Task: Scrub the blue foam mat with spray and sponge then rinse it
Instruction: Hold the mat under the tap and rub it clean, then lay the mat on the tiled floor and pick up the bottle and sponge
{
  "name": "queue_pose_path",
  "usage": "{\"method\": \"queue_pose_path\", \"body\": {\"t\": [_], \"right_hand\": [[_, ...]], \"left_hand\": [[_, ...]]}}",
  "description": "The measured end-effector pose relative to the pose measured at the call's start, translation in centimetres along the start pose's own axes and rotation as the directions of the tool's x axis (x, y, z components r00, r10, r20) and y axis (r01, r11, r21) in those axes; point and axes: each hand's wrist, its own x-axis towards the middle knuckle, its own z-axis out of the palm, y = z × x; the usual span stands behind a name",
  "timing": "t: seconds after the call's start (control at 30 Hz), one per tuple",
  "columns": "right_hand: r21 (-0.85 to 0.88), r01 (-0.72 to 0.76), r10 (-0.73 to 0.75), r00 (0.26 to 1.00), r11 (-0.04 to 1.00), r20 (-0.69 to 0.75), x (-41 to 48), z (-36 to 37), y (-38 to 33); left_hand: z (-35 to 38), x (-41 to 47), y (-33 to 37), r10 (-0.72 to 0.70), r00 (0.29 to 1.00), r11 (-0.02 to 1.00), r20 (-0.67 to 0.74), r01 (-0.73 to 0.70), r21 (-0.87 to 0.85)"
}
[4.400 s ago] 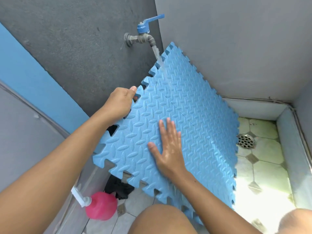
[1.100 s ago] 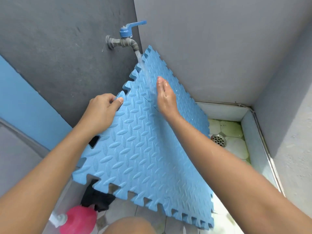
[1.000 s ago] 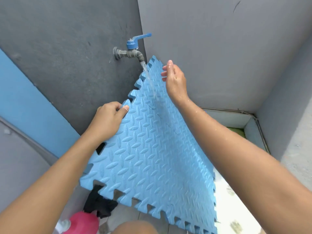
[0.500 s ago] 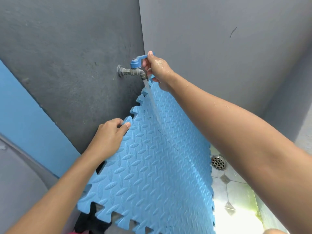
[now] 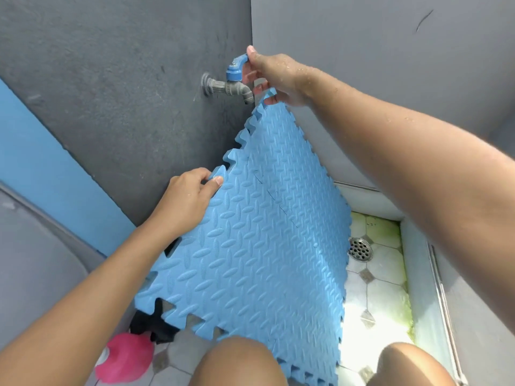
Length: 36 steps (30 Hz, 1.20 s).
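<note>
Since four seconds back our right hand has left the face of the blue foam mat and climbed to the tap at upper centre of the frame; its fingers now curl round the blue tap lever, and the stream that ran onto the mat is gone; nothing shows falling from the spout. Our left hand pinches a toothed tab on the mat's left edge, thumb on the front face, fingers folded behind; the mat stands tilted on edge across the middle of the frame, top corner just below the spout, lower edge by our knees.

We judge the rinse is ending and the tap being shut; next we would let go of the lever, take the mat with both hands and shake it off over the floor drain at right, keeping the wet foam from slipping.

At lower left lie a pink spray bottle and a dark cloth; we can read no brand, label or writing anywhere.
</note>
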Motion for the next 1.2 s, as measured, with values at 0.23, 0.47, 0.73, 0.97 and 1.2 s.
{"method": "queue_pose_path", "body": {"t": [0.23,0.47,0.73,0.97,1.2], "right_hand": [[-0.683,0.141,-0.052,0.988,0.717,0.149,-2.9,-1.0,4.6],[-0.811,0.215,0.027,0.962,0.545,0.273,-6.6,-9.5,-3.3],[-0.824,0.192,0.207,0.915,0.534,0.347,-14.8,-14.9,-17.3],[-0.694,0.496,0.153,0.747,0.522,0.647,-19.1,-4.5,-26.6],[-0.406,0.804,0.026,0.439,0.435,0.898,-29.7,15.7,-33.2]], "left_hand": [[-2.6,-1.4,4.1,-0.017,0.994,0.997,0.11,0.025,-0.069],[-11.4,-2.4,10.7,-0.145,0.959,0.983,0.243,0.167,-0.073],[-26.0,-9.4,17.0,-0.335,0.893,0.937,0.299,0.349,0.01],[-34.0,-28.7,19.0,-0.69,0.714,0.723,0.116,0.687,0.075],[-35.3,-53.1,21.8,-0.973,0.217,0.227,-0.077,0.961,-0.157]]}}
